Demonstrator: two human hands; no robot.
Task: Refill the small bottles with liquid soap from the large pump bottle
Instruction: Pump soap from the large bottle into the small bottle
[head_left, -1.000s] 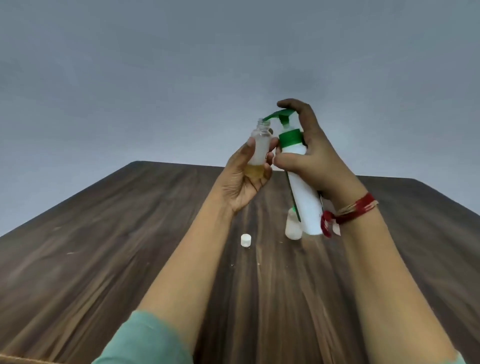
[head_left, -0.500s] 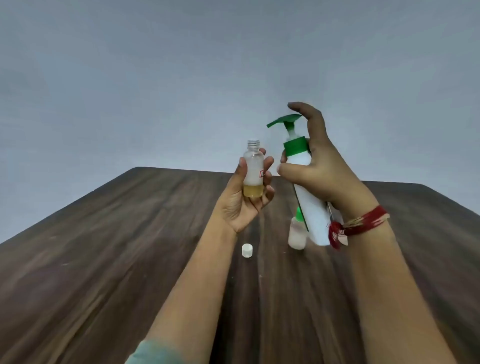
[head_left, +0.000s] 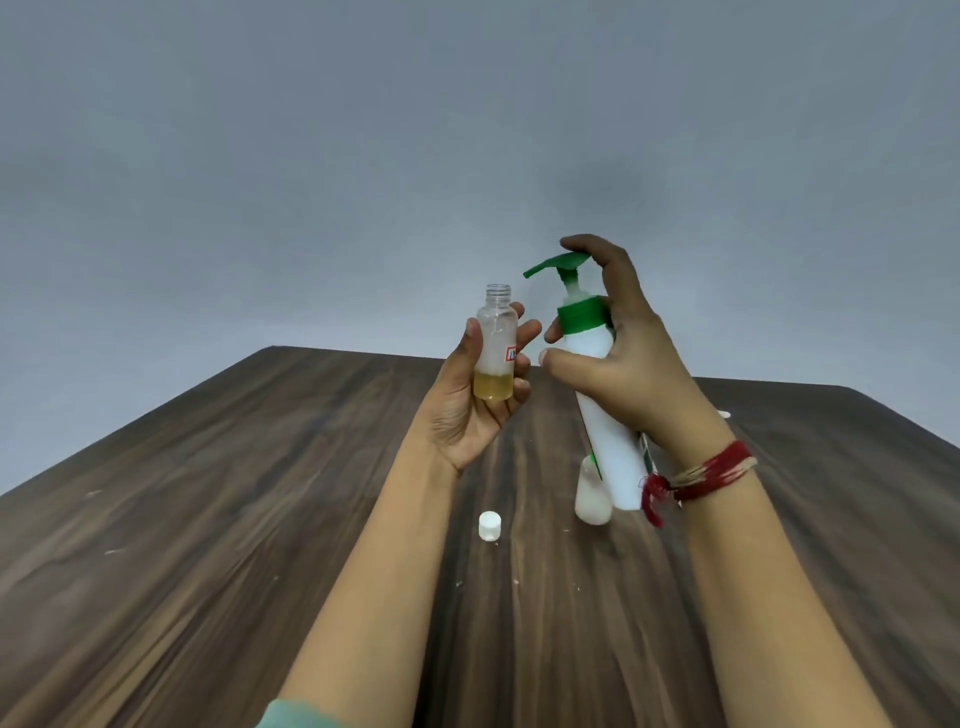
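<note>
Grips the small clear bottle (head_left: 496, 345) upright in the left hand (head_left: 467, 410), thumb and curled fingers wrapped round its lower half, uncapped, with only a shallow amber layer of soap (head_left: 493, 387) at the bottom. Clasps the large pump bottle (head_left: 615, 467) in the right hand (head_left: 623, 364), fingers and thumb curled round its shoulder, forefinger hooked over the green pump head (head_left: 558, 260). Holds both over the far half of the table (head_left: 208, 519), near each other but apart; cannot tell whether the tilted pump bottle's base touches the wood. Points the spout toward the open neck, yet beside and above it rather than over it. Before pressing, bring the spout squarely over the mouth, hold the small bottle vertical, press in slow short strokes, and pause to let thick soap slide down. Judging by the low level, plan on many more strokes. Leave the white cap (head_left: 490, 525) and the second small bottle (head_left: 592, 499) standing on the table alone.
</note>
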